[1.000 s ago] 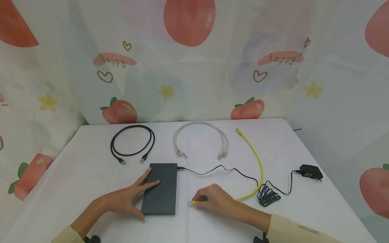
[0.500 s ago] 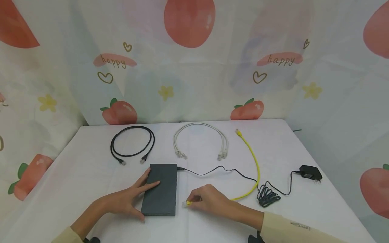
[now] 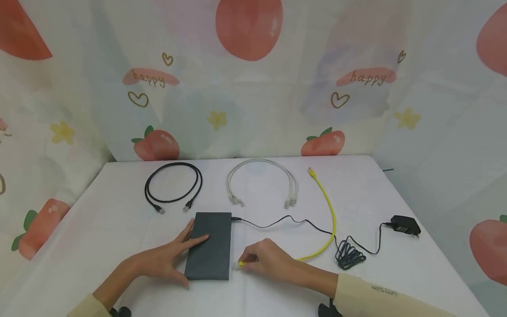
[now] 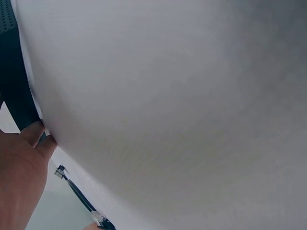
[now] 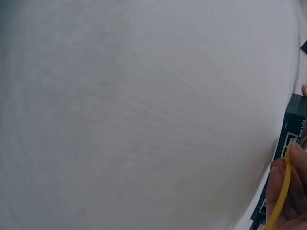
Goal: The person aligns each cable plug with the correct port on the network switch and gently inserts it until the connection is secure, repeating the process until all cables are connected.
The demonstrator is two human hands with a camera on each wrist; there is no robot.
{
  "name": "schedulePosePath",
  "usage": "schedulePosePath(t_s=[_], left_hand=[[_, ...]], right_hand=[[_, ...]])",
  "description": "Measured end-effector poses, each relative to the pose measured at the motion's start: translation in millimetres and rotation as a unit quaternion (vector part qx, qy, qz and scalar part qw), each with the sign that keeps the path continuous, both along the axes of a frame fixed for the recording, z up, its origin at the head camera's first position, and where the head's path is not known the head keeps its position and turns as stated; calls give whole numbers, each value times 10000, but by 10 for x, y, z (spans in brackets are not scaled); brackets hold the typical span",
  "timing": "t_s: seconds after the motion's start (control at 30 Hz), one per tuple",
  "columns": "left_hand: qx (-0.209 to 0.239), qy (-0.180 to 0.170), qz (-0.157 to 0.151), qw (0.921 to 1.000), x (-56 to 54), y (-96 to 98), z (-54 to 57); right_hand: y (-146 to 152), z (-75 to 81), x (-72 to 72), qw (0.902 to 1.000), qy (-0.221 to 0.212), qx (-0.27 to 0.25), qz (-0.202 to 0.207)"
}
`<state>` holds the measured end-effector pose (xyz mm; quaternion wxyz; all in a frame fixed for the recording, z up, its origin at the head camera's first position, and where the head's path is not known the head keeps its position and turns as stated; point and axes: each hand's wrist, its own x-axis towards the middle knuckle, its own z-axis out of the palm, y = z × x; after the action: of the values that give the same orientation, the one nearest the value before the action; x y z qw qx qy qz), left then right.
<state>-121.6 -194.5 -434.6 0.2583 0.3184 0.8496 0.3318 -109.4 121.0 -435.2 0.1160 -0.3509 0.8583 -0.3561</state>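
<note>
A flat dark network switch [image 3: 214, 255] lies on the white-covered table. My left hand [image 3: 162, 262] rests on its left side, fingers spread and fairly straight, one fingertip on the top and others along the edges. Just right of the switch, my right hand [image 3: 269, 264] pinches the yellow network cable [image 3: 332, 207] by one end. Its clear plug [image 3: 236, 265] points at the switch's right side, a small gap away in the head view. In the right wrist view, row of ports [image 5: 290, 140] faces the pinched end, and the fingertips partly hide the plug.
A coiled black network cable [image 3: 174, 201] lies at the back left, grey-white cables [image 3: 291, 180] at the back middle. A thin black power lead [image 3: 261, 227] runs from the switch to a bundled coil [image 3: 349, 257] and a power adapter [image 3: 405, 224] on the right.
My right hand has moved left, bringing the yellow cable's plug from well right of the switch to close beside it. The left hand and the switch have stayed in place.
</note>
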Motion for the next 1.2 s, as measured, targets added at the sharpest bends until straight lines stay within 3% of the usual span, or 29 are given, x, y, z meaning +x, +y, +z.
schedulePosePath(t_s=[0.43,1.2], left_hand=[[41,-58,57,10000,-9,-14,-29],[-12,-40,132,9999,-9,1,18]], right_hand=[[-88,-14,-15,9998,-26,151,81],[-113,-28,-55,9999,-32,104,35]])
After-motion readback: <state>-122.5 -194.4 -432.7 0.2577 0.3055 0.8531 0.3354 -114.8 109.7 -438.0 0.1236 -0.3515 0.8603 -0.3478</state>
